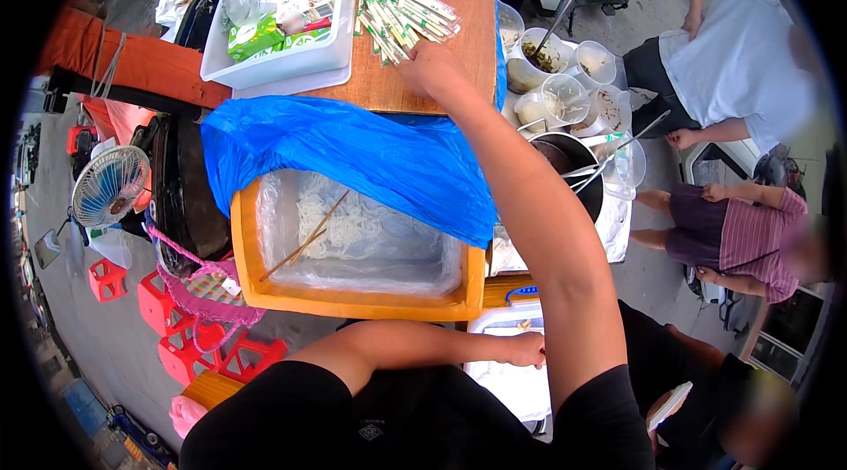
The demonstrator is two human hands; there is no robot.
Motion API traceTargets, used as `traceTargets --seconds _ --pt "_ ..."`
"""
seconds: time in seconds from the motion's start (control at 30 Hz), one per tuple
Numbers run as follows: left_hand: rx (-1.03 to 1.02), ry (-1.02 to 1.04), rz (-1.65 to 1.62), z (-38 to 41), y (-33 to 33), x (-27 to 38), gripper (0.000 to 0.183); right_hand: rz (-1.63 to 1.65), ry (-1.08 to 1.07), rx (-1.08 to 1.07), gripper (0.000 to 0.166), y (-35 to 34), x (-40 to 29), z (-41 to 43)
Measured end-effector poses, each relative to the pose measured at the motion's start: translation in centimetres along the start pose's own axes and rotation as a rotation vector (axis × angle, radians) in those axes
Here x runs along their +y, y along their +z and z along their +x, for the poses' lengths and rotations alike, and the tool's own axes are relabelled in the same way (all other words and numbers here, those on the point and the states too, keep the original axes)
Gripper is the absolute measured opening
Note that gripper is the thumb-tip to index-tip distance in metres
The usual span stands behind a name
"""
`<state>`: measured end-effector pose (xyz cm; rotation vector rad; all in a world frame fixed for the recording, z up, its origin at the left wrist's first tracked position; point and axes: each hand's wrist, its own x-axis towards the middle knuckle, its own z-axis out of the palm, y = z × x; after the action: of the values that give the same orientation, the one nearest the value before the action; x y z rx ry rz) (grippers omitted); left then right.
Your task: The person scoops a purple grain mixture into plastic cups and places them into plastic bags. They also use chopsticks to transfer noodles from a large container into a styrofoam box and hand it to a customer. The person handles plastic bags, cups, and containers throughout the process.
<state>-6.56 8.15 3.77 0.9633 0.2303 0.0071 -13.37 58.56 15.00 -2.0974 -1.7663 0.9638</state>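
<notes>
My right hand [427, 69] reaches far forward over a wooden board, its fingertips touching the near edge of a pile of paper-and-plastic-wrapped disposable chopsticks [403, 10]. Whether the fingers grip a packet is hard to see. My left hand [526, 349] is curled close to my body, above a white plastic tray [506, 397]; my right forearm hides its fingertips. Between my arms and the board stands a yellow foam box [357, 308] lined with clear plastic. White noodles [344, 225] lie inside, with a pair of long wooden chopsticks [308, 238] across them. A blue plastic sheet [344, 145] covers its far side.
A white plastic bin [278, 76] holds tissue packs and cup sleeves. At right are plastic tubs of toppings [542, 56] and a dark pot [582, 192] with metal utensils. Red stools [162, 304] and a fan [111, 185] stand at left. Several people are at right, one in striped clothing [754, 225].
</notes>
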Motion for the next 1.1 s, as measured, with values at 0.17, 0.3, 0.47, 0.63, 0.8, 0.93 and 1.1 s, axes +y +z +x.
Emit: traceTargets --seconds 0.17,0.3,0.47,0.63,0.8,0.93,1.1 --pt "-0.063 -0.030 -0.242 -2.0 -1.2 9.2 0.045 0.236 -0.003 -0.035 0.023 -2.0 4.2 -3.3" --pt "-0.030 -0.139 -0.297 0.6 -0.3 2.8 0.036 0.454 -0.143 0.035 0.017 -6.7 10.3 -14.3" --pt "-0.004 -0.226 -0.215 0.1 -1.1 4.9 0.053 0.671 0.070 0.200 0.011 -10.9 23.9 -38.4" --pt "0.035 -0.162 -0.151 0.0 -0.2 4.0 0.060 0.677 0.435 0.202 0.010 -5.2 30.4 -56.4" --pt "0.011 -0.121 0.013 -0.2 1.6 5.0 0.062 0.120 0.468 0.110 0.012 1.2 33.6 -61.1" --pt "-0.027 -0.033 0.137 -0.8 3.2 4.8 0.062 -0.376 0.597 0.001 0.022 2.8 37.0 -64.3" --pt "-0.050 -0.048 0.245 -1.6 4.5 5.7 0.060 0.058 0.613 0.174 0.014 -3.0 35.8 -63.1"
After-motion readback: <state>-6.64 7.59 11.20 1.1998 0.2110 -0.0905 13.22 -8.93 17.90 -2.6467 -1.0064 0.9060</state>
